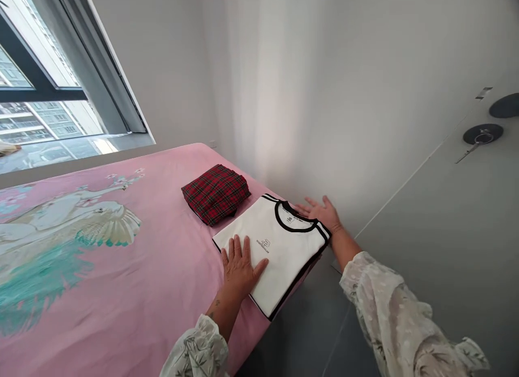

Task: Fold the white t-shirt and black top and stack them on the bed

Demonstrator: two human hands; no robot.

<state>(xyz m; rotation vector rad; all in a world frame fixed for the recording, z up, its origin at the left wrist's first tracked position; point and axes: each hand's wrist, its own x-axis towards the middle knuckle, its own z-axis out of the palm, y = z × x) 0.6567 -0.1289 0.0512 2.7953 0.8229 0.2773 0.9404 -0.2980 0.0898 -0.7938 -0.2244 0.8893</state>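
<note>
Head view: folded white T-shirt [275,247] with black trim lies at the right edge of the pink bed [133,280]. Left hand [240,266] rests flat, fingers spread, on its near-left corner, gripping nothing. Right hand [322,212] lies open, palm down, at the collar end. Folded red plaid garment [215,193] sits just beside the shirt, toward the window [48,96].

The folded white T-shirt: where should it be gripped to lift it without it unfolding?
Probably by its two short ends, one hand sliding under each. The white T-shirt lies flat and folded; the left hand rests on its hem end, the right hand at the collar end.
</note>
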